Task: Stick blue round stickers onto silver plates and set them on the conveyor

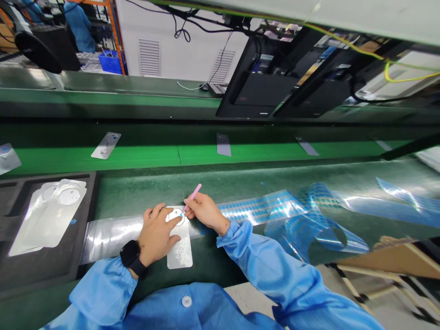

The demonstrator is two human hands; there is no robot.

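A pale phone back cover (180, 252) with a round camera area at its far end lies on the green bench in front of me. My left hand (158, 234) rests over its left side, fingers spread and the fingertips on the camera area. From the right, my right hand (205, 211) pinches a pair of slim pink tweezers (195, 191), tip down at the camera area beside a small blue spot. Underneath and to both sides runs a strip of clear film (113, 236); its right part, a film strip with blue dots (245, 210), passes behind my right wrist.
A black tray (91, 201) at left holds several stacked back covers (51, 220). Beyond, a green conveyor belt (154, 156) carries spaced covers, one grey cover (223, 145) among them. Crumpled blue film (299, 224) lies at right. Black monitors (264, 87) hang above.
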